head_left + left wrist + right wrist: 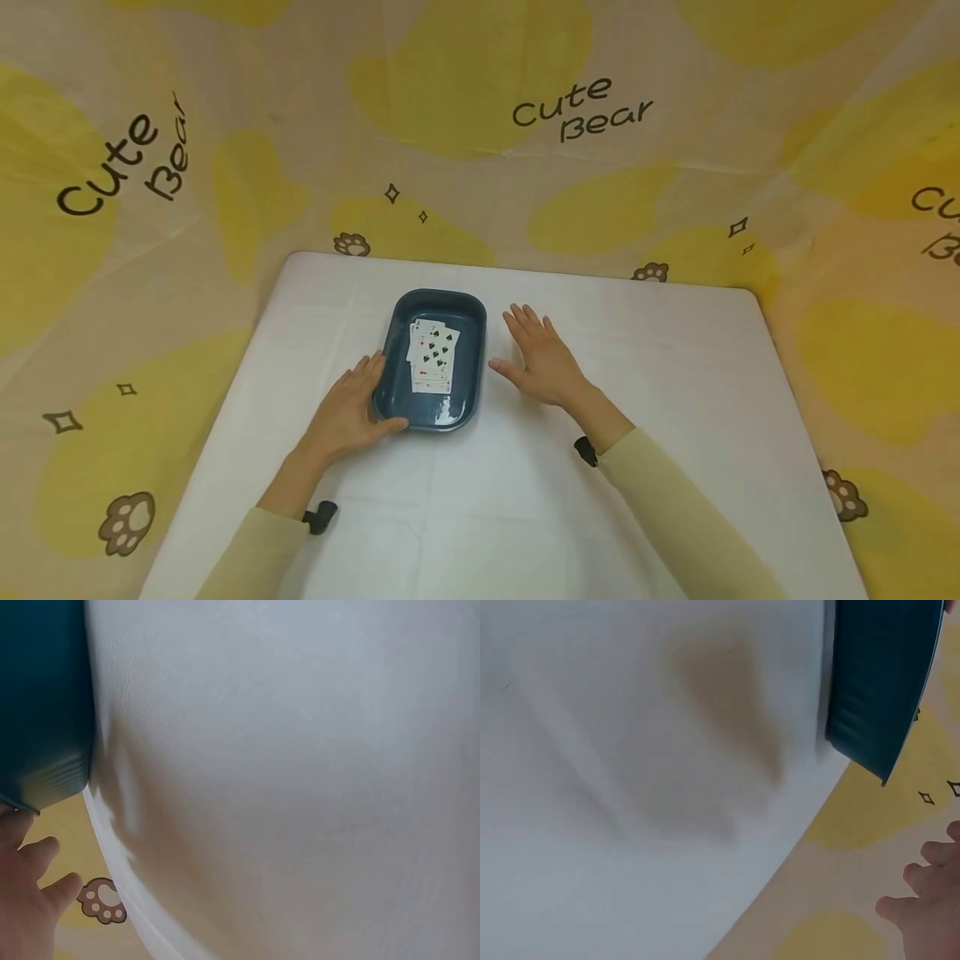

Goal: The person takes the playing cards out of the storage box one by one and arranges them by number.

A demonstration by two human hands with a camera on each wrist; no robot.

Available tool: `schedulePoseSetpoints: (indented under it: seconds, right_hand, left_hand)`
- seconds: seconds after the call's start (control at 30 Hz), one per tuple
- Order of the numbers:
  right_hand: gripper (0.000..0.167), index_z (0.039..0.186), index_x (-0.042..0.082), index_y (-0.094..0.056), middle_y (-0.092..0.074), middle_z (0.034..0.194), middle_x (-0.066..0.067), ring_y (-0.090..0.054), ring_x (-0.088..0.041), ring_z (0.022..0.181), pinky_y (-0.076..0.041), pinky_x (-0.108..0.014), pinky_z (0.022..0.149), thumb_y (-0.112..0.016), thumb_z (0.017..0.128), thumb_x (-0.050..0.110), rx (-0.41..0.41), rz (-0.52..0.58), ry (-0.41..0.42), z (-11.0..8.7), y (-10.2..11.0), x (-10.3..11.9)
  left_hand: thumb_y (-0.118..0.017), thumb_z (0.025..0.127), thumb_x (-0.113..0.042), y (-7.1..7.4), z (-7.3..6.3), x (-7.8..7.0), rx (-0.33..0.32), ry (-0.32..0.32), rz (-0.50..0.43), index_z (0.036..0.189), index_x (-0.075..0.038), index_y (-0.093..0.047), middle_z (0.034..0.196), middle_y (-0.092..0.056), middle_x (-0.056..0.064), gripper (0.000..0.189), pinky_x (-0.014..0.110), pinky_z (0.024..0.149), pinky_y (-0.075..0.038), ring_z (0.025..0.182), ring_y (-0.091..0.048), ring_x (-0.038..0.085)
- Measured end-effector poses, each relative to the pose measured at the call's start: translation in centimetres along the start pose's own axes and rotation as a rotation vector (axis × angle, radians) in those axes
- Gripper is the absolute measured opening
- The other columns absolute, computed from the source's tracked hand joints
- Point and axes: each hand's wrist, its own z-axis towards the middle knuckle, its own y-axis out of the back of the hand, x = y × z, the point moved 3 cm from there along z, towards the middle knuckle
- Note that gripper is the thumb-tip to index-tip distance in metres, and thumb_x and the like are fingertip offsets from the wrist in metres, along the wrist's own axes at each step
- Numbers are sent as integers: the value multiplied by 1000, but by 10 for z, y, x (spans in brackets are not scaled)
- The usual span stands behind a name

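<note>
In the head view a dark blue rectangular dish (468, 392) stands on the white table, with a small stack of playing cards (437, 357) lying face up inside it. The top card shows several black spades. My left hand (348, 417) is at the dish's near left corner, fingers along its left side and thumb at the near rim. In the left wrist view its spread fingertips reach the rim of the dish (45, 697). To the right of the dish my right hand (543, 358) hovers apart from it, palm down, fingers extended and thumb spread, holding nothing.
The white tabletop (675, 375) extends around the dish, its far edge close behind. A yellow and beige patterned cloth (480, 108) hangs behind and at both sides. A black wrist strap piece (585, 451) shows at each sleeve's cuff.
</note>
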Motion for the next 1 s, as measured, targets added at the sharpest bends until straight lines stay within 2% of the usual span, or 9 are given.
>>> schedulePoseSetpoints:
  seconds: [0.23, 0.4, 0.63, 0.83, 1.0]
  right_hand:
    - [89, 163, 3, -32, -28, 171, -15, -20, -30, 160, -13, -50, 130, -62, 99, 57, 16, 51, 39, 21, -4, 25]
    - [90, 160, 1, -38, -35, 168, -15, -30, -31, 156, -22, -51, 128, -71, 95, 54, 23, 57, 71, 39, -11, 41]
    - [88, 157, 3, -44, -41, 164, -15, -44, -34, 148, -34, -51, 123, -78, 91, 51, 41, 82, 99, 61, -29, 53]
    - [91, 159, 4, -41, -44, 163, -14, -43, -32, 149, -36, -47, 122, -81, 90, 47, 71, 183, 41, 72, -42, 57]
    - [95, 158, 3, -41, -45, 161, -14, -43, -30, 149, -39, -47, 121, -81, 87, 52, 118, 140, -12, 81, -50, 62]
  left_hand:
    - [-80, 82, -60, 2, -1, -1, -1, 11, -12, 164, 3, -25, 170, -27, 18, 118, 56, 127, -20, 157, -23, 39]
    - [-81, 81, -59, 1, -2, -2, -10, 17, -11, 164, 2, -25, 170, -28, 18, 117, 56, 127, -20, 157, -23, 39]
    - [-82, 81, -60, 0, -4, -1, -20, 10, -3, 164, 2, -26, 169, -29, 19, 118, 58, 126, -22, 156, -26, 41]
    - [-81, 81, -60, 1, -4, -2, -21, 0, -8, 164, 2, -26, 169, -29, 18, 117, 57, 127, -22, 157, -25, 40]
    - [-81, 81, -61, 0, -4, -1, -26, -14, -12, 163, 2, -27, 169, -30, 18, 116, 56, 126, -22, 156, -26, 39]
